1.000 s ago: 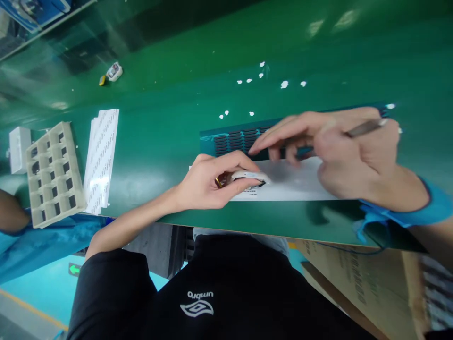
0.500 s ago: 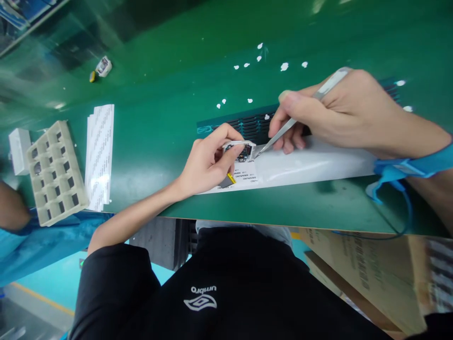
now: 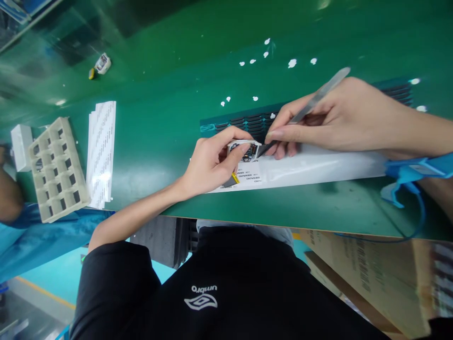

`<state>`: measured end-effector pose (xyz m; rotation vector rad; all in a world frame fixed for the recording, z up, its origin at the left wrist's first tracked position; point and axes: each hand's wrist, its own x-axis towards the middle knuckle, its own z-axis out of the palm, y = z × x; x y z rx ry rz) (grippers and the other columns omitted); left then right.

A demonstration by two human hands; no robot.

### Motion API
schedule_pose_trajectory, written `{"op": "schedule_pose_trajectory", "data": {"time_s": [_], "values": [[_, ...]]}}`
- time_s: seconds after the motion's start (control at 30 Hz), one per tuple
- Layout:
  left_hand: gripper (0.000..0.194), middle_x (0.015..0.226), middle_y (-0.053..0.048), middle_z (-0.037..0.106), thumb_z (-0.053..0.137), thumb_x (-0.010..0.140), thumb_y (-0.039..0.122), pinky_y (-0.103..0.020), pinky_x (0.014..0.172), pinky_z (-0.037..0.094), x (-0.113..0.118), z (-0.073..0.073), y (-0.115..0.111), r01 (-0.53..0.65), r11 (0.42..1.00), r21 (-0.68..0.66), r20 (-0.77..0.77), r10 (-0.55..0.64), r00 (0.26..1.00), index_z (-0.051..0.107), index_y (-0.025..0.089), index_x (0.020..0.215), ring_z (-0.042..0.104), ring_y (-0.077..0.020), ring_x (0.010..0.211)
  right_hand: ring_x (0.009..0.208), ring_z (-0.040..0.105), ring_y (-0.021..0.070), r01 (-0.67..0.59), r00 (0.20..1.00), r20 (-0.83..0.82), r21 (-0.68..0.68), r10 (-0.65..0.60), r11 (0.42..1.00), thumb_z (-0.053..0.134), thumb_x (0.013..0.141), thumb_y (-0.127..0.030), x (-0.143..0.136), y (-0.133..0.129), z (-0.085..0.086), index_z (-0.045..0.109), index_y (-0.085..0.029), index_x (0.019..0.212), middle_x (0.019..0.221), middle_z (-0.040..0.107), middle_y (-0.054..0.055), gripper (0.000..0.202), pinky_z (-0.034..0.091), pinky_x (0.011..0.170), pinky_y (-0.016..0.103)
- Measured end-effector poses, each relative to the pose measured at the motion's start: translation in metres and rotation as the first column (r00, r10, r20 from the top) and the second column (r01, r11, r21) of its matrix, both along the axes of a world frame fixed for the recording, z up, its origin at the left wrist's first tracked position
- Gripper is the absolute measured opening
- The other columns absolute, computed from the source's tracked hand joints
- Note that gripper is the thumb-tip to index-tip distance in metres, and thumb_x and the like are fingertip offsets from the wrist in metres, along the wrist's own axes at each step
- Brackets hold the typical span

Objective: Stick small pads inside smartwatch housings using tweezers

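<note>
Between the thumb and fingers of my left hand (image 3: 215, 163) is a small white-framed device (image 3: 252, 150) with its inner circuitry showing. A yellow-edged piece (image 3: 235, 178) hangs below it, over a printed white sheet (image 3: 255, 178). My right hand (image 3: 329, 118) holds metal tweezers (image 3: 320, 94), their dark tips pointing down beside the device's right edge. Whether the tips touch the device cannot be made out. Under both hands lies the long white sheet, with a dark slotted strip (image 3: 247, 123) behind it.
A beige compartment tray (image 3: 58, 177), a white box (image 3: 21, 147) and printed strips (image 3: 101, 153) lie left. Another white device (image 3: 103, 63) sits farther back. Small white stickers (image 3: 292, 63) dot the green table (image 3: 159, 118). A person's blue sleeve (image 3: 46, 236) is at left.
My right fingers have shifted down the tweezers towards their tips, and the tweezers now lie at a flatter angle. The table items appear slightly shifted, mostly rightward. My left hand still holds the device.
</note>
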<state>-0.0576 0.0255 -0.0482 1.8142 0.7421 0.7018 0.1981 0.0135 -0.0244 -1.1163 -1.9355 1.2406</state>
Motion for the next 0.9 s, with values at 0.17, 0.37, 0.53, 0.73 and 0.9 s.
{"op": "schedule_pose_trajectory", "data": {"time_s": [0.17,0.37,0.53,0.73,0.9], "values": [[0.019,0.065,0.004,0.068,0.065,0.108,0.037,-0.021,0.047,0.047,-0.001,0.001,0.001,0.005,0.994,-0.110,0.001,-0.005,1.000,0.073,0.020,0.109,0.066,-0.0088,0.051,0.065,0.073,0.0113,0.077,0.995,-0.055,-0.087,-0.082,0.993,0.076,0.092,-0.072,-0.002,-0.001,0.006,0.073,-0.021,0.062,0.075,0.076,0.004,0.059,0.062,0.055,0.022],[0.020,0.088,-0.001,0.081,0.070,0.104,0.030,-0.023,0.056,0.064,-0.006,0.020,0.000,0.054,0.964,-0.262,0.064,-0.039,0.997,0.075,0.020,0.121,0.077,-0.0116,0.063,0.054,0.068,0.0107,0.391,0.891,-0.238,-0.030,-0.387,0.920,0.080,0.087,-0.076,-0.018,-0.009,0.025,0.067,-0.020,0.072,0.067,0.072,0.000,0.059,0.054,0.046,0.024],[0.037,0.106,-0.004,0.084,0.082,0.093,0.013,-0.030,0.082,0.076,-0.008,0.032,-0.006,0.178,0.883,-0.435,0.112,-0.143,0.983,0.073,0.018,0.129,0.086,-0.0185,0.087,0.062,0.073,0.0141,0.499,0.844,-0.256,0.055,-0.471,0.865,0.079,0.094,-0.068,-0.037,-0.027,0.036,0.063,-0.023,0.069,0.069,0.073,0.001,0.054,0.061,0.053,0.030],[0.036,0.109,-0.004,0.084,0.082,0.094,0.009,-0.032,0.091,0.077,-0.006,0.030,-0.011,0.177,0.840,-0.512,0.097,-0.148,0.984,0.074,0.018,0.128,0.088,-0.0210,0.094,0.064,0.074,0.0114,0.424,0.894,-0.216,0.127,-0.392,0.897,0.072,0.104,-0.053,-0.041,-0.034,0.027,0.071,-0.022,0.075,0.072,0.072,-0.001,0.043,0.060,0.055,0.026],[0.033,0.111,-0.004,0.085,0.077,0.096,0.006,-0.033,0.087,0.078,-0.004,0.028,-0.014,0.146,0.868,-0.475,0.082,-0.121,0.989,0.073,0.017,0.128,0.088,-0.0223,0.093,0.067,0.073,0.0076,0.382,0.919,-0.129,0.062,-0.372,0.922,0.072,0.102,-0.062,-0.034,-0.034,0.030,0.072,-0.023,0.076,0.073,0.071,-0.003,0.047,0.059,0.058,0.024]]}}
